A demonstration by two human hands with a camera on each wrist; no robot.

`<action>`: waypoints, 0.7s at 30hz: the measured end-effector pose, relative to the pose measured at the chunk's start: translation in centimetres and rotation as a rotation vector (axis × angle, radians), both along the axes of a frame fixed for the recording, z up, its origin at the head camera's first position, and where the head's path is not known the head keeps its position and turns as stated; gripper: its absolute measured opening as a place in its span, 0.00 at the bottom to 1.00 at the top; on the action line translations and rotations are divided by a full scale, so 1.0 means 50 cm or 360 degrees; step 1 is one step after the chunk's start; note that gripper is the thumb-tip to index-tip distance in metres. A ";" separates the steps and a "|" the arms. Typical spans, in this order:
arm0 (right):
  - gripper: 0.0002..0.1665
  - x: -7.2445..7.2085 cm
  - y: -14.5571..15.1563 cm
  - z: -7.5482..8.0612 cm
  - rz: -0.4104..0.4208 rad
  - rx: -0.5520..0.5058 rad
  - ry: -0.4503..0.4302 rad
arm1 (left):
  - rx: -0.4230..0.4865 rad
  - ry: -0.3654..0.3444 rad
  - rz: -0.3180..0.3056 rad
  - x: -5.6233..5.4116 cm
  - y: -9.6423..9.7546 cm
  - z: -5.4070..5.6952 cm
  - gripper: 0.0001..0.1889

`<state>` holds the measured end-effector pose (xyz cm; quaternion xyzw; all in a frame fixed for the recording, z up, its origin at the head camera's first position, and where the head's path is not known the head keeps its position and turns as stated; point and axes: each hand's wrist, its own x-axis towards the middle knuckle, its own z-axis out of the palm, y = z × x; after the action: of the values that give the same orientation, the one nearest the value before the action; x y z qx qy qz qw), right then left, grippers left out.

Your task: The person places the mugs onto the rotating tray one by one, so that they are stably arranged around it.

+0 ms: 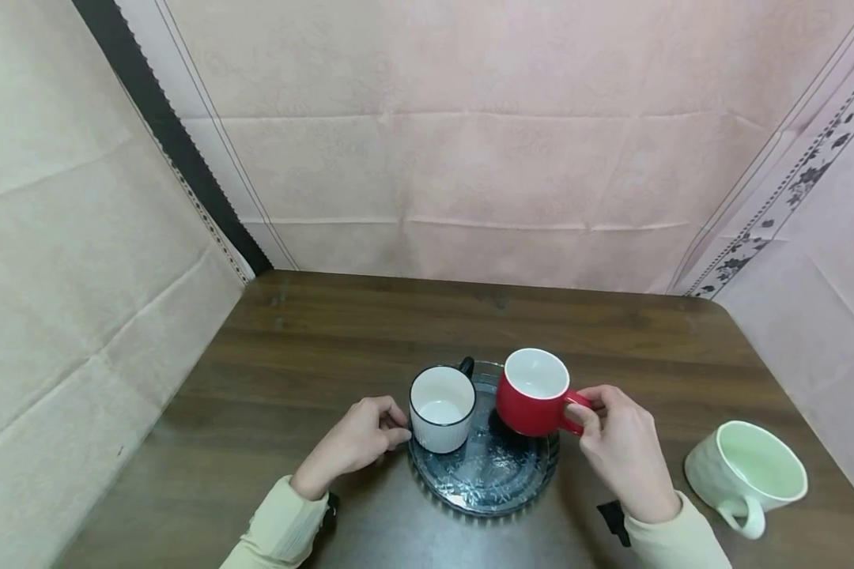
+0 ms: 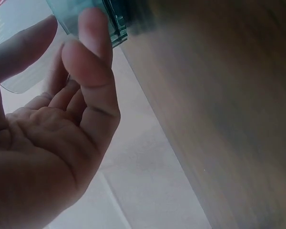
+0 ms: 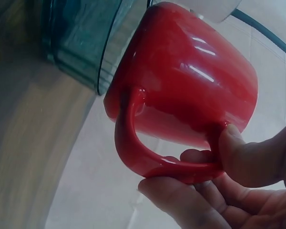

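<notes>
On a round, dark-tinted glass tray [image 1: 494,474] with a ridged edge stands a white mug [image 1: 441,407] with a black rim and black handle. My left hand [image 1: 359,438] is at the tray's left side, beside this mug. In the left wrist view its curled fingers and thumb [image 2: 31,50] meet the glass edge [image 2: 117,26]. My right hand [image 1: 622,442] pinches the handle of a red mug [image 1: 534,395] with a white inside. That mug is upright, close over the right part of the tray. Its handle [image 3: 128,138] fills the right wrist view's middle.
A pale green mug [image 1: 747,474] leans on its side at the right of the brown wooden table [image 1: 327,332], its handle towards the front. Light cloth [image 1: 470,158] hangs behind the table and along both sides.
</notes>
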<state>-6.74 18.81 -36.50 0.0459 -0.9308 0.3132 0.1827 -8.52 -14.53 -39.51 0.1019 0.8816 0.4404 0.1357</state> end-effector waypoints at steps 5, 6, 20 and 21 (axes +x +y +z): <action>0.14 -0.007 -0.017 -0.007 0.0025 -0.0030 -0.0064 | -0.0017 0.0002 0.0018 0.001 0.000 0.001 0.06; 0.14 -0.008 -0.019 -0.009 0.0028 -0.0036 -0.0087 | -0.0013 -0.0004 0.0019 0.002 0.001 0.002 0.06; 0.14 -0.020 -0.049 -0.036 0.0038 -0.0081 -0.0102 | 0.0040 -0.0027 0.0024 0.008 0.000 -0.001 0.06; 0.14 -0.020 -0.051 -0.039 0.0040 -0.0079 -0.0097 | 0.0042 -0.0028 0.0025 0.008 0.000 -0.001 0.06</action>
<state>-7.76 16.28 -38.43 0.0433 -0.9273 0.3395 0.1514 -8.10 -14.52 -39.54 0.0929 0.8753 0.4539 0.1386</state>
